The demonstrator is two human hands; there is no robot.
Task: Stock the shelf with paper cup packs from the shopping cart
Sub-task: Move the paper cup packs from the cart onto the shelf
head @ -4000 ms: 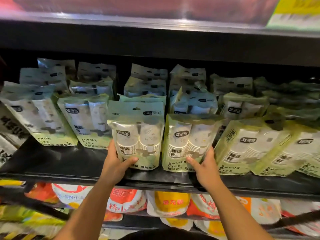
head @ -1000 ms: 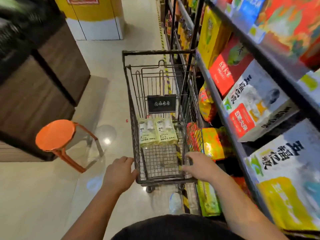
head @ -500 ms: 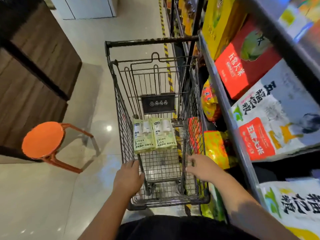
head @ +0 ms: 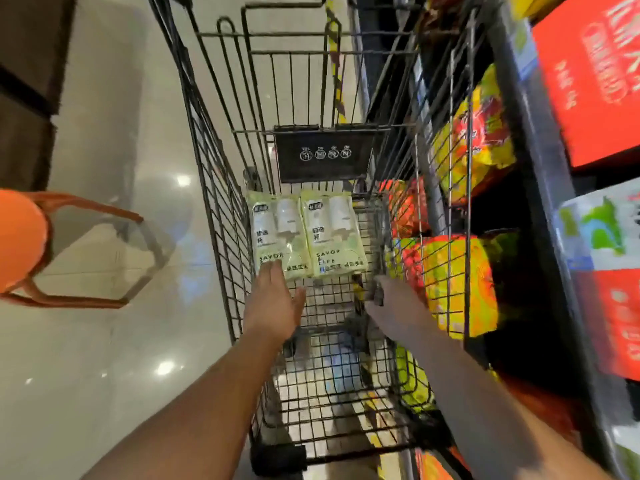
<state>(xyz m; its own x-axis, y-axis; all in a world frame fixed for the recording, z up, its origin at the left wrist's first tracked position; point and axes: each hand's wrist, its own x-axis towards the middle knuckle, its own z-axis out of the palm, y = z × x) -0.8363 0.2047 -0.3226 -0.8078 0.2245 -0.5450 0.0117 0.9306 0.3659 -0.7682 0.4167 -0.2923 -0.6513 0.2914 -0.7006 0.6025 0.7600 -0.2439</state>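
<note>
- Shiny pale floor (head: pixel 104 341) fills the left side, and an orange stool (head: pixel 20 237) stands on it.
- Black wire cart (head: pixel 221 209) stands between the stool and the shelf.
- Left hand (head: pixel 275 306) is in the cart. Its fingers are straight and a little spread, and the tips touch the bottom edge of the left pack (head: pixel 277 233).
- Left pack and right pack (head: pixel 334 233) lie flat and touching on the cart's wire, just below a black sign (head: pixel 323 154). Both are pale green, with white cups and black words.
- Right hand (head: pixel 394 306) is near the right pack's corner. It is too blurry to tell if it is spread or curled.
- Yellow and red bags (head: pixel 460 282) show through the cart's right wall.
- Shelf (head: pixel 543 202) on the right holds a red box (head: pixel 588 81).
</note>
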